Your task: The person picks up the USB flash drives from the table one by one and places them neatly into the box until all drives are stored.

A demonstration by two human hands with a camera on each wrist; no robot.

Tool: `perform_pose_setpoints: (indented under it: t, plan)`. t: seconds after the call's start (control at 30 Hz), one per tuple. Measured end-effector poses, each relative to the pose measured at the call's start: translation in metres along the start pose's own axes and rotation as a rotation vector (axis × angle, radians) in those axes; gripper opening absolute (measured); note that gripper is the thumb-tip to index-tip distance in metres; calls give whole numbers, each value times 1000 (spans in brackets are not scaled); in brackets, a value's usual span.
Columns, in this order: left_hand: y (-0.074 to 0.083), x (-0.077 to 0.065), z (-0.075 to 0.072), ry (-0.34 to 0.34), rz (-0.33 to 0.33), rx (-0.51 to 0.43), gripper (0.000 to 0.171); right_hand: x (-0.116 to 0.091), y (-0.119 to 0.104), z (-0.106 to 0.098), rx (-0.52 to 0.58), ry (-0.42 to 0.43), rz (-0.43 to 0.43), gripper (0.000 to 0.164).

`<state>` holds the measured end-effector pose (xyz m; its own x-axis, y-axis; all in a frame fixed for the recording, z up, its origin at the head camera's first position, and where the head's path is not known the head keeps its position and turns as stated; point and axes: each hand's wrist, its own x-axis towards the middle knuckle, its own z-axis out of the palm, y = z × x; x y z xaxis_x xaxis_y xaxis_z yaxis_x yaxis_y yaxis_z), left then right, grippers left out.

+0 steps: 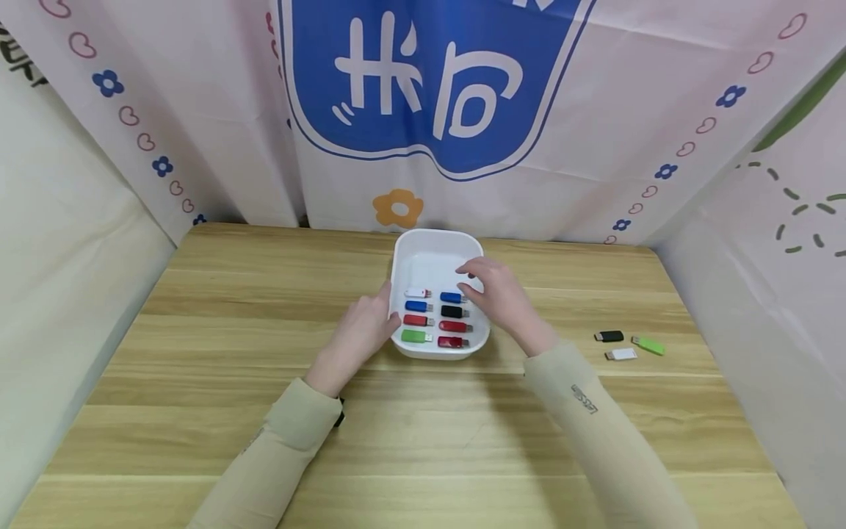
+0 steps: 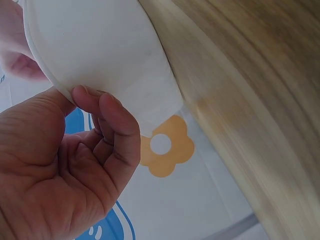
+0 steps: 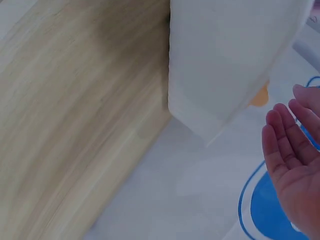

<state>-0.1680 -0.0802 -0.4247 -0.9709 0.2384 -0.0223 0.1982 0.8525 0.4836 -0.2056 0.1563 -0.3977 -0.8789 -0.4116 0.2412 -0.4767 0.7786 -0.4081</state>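
Note:
A white plastic tray (image 1: 432, 266) stands near the table's back edge. Inside, several USB sticks lie in two columns: the left one runs from a white stick (image 1: 415, 293) through blue and red to a green stick (image 1: 414, 336). The right column has a blue stick (image 1: 451, 297), a black stick (image 1: 452, 311) and two red ones. My left hand (image 1: 360, 327) grips the tray's left rim, thumb at the edge and curled fingers against the outer wall. Over the tray's right side hovers my right hand (image 1: 500, 292), fingers loosely bent and holding nothing, beside the blue stick.
To the right on the wooden table (image 1: 277, 294) lie a black USB stick (image 1: 609, 336), a green one (image 1: 649, 345) and a white one (image 1: 621, 355). A printed cloth (image 1: 344, 195) hangs just behind the tray, and pale cloths border both sides.

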Motion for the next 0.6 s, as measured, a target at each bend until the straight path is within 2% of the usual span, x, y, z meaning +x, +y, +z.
perform_pose_setpoints:
  t: [0.27,0.6]
  plan:
    - [-1,0,0,-5,-4,-12,62,-32,21,-26,22,90,55,29]
    - [0,1,0,-23,-26,-16,64,-78,78,-66,-20,129,167,27]
